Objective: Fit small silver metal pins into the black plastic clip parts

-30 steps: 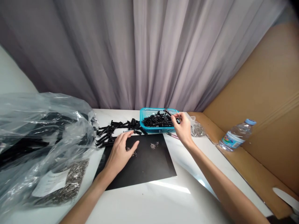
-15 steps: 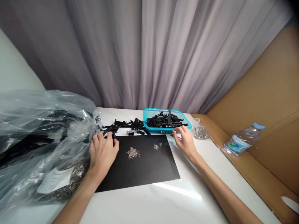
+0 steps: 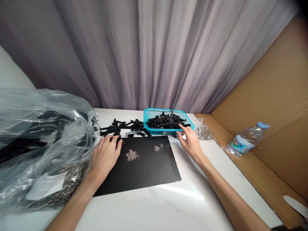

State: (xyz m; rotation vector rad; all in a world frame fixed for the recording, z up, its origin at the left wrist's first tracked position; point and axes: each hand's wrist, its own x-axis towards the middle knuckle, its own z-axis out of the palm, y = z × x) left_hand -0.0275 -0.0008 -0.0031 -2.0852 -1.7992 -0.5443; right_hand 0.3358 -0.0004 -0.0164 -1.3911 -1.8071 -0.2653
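Observation:
My left hand [image 3: 106,152] is curled over the back left edge of the black mat, its fingers closed around a black plastic part [image 3: 124,142] that sticks out past the thumb. Just beyond it lies a loose heap of similar black plastic parts [image 3: 115,126]. Beside the front right corner of a blue basket [image 3: 156,131] is my right hand [image 3: 190,141], thumb and index finger apart; a small pale glint shows by the thumb, too tiny to name. On the black mat [image 3: 146,170] rest a larger pile of small metal pieces [image 3: 132,155] and a smaller pile [image 3: 157,148].
Clear plastic bags [image 3: 48,106] with black parts fill the left side, and a labelled bag of metal pieces [image 3: 72,179] lies in front. A small bag of metal pieces [image 3: 204,132] sits right of the basket. A water bottle [image 3: 247,141] stands by the cardboard wall [image 3: 271,86].
My right hand's thumb and index finger have parted from a pinch around something thin. My left hand now has a black part in its fingers, near the mat's edge. The view has shifted slightly.

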